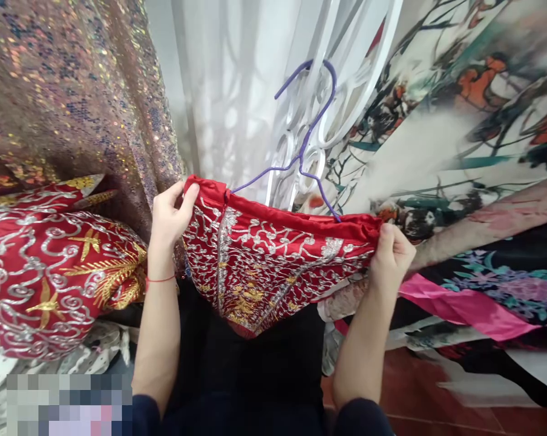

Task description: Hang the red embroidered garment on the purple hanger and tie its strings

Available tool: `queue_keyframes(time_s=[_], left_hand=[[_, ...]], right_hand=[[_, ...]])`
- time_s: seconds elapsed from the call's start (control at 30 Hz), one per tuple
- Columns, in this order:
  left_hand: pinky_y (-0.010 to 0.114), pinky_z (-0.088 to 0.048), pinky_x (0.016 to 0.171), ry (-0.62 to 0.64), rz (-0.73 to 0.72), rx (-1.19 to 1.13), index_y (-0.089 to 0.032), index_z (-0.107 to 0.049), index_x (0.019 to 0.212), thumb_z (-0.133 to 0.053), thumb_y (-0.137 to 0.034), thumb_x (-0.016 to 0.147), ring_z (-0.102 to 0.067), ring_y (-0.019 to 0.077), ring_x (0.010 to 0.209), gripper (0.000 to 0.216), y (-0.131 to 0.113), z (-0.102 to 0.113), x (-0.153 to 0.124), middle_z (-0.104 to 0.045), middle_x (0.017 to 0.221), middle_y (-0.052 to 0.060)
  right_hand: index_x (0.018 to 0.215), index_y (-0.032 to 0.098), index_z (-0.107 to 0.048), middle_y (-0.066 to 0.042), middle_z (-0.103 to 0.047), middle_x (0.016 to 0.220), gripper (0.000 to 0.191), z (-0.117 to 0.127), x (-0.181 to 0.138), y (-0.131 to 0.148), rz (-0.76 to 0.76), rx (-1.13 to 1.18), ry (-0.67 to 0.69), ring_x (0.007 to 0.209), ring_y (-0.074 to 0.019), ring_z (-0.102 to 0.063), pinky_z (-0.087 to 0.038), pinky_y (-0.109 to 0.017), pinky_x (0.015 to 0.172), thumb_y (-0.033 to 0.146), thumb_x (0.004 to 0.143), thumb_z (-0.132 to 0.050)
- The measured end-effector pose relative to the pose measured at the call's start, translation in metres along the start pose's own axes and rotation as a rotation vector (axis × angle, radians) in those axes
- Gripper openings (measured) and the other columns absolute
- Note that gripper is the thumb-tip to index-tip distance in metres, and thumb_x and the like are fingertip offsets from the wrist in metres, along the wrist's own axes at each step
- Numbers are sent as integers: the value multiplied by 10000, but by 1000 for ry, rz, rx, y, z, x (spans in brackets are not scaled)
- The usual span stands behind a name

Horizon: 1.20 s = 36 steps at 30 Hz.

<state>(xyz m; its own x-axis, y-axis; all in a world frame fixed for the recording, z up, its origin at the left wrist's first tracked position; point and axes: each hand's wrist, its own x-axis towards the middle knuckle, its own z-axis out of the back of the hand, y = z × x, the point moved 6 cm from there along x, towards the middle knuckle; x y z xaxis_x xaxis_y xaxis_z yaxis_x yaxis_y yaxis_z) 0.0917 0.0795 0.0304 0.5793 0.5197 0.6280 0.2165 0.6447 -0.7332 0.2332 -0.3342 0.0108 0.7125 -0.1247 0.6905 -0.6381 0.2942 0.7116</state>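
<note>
A red garment (264,254) with silver scrollwork and gold embroidery is stretched out between my two hands. My left hand (170,212) pinches the left end of its red satin top edge, thumb in front. At the opposite end, my right hand (391,249) is closed on the same edge. A purple wire hanger (307,136) rises behind the garment, and its lower arms pass down into the top edge. Its hook stands above, in front of a white scrolled frame (321,160); whether it hangs on that frame I cannot tell.
Another red embroidered piece (69,260) lies bunched at the left, below a sequined cloth (83,79). White sheer curtain (232,91) hangs behind. Patterned fabric (419,151) and a pink strip (468,306) are on the right, above a reddish tiled floor (405,387).
</note>
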Motion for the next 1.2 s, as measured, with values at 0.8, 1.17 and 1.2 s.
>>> queue_keyframes(time_s=[0.8, 1.17, 1.2], left_hand=[[260, -515, 874, -530, 231, -567, -236, -538, 998, -752, -287, 768, -615, 99, 778, 318, 12, -11, -130, -613, 841, -25], [259, -521, 793, -388, 889, -862, -203, -635, 959, -787, -383, 676, -675, 141, 870, 368, 58, -73, -195, -694, 963, 26], [268, -524, 779, -346, 931, -876, -197, -640, 952, -790, -390, 661, -679, 149, 850, 380, 61, -75, -197, -701, 932, 25]], right_hand=[[1248, 172, -621, -215, -600, 1255, 372, -12, -97, 41, 262, -346, -481, 1245, -388, -548, -400, -600, 1068, 328, 910, -624], [1250, 227, -600, -91, -695, 1203, 324, -164, -188, 62, -305, 471, 600, 1083, -208, -673, -541, -380, 959, 298, 935, -621], [1257, 227, -595, -93, -687, 1238, 349, -174, -187, 67, -304, 493, 644, 1120, -209, -662, -529, -384, 995, 299, 919, -646]])
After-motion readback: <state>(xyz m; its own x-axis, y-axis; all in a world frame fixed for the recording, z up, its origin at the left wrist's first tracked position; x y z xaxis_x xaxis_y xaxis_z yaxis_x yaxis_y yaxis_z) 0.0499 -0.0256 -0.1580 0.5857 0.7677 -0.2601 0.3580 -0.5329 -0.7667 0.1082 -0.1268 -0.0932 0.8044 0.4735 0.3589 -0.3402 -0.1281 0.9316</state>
